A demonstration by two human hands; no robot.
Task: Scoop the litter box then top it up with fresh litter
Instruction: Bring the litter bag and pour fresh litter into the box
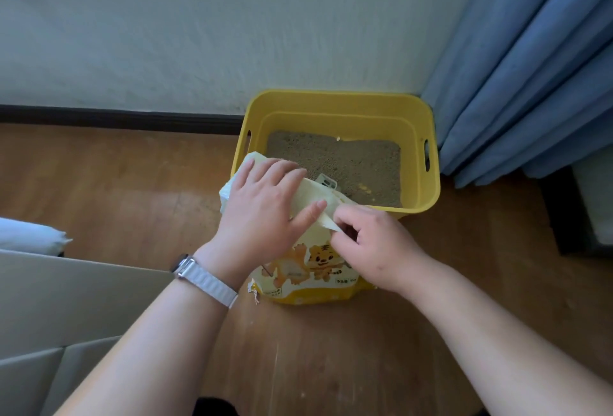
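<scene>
A yellow plastic litter box (338, 107) stands on the floor against the wall, holding grey-brown litter (351, 163). A pale scoop (326, 182) pokes out of the litter at the near edge, mostly hidden. In front of the box stands a cream and yellow litter bag (315, 269) printed with a cartoon tiger. My left hand (262, 209) lies flat on the folded top of the bag, fingers straight. My right hand (371, 243) pinches a corner of the bag's top flap just right of my left thumb.
A blue curtain (530, 67) hangs to the right of the box, with dark furniture (570, 213) below it. A grey panel (66, 302) and a white object (30, 233) are at the left. Wooden floor (132, 183) spreads around the bag.
</scene>
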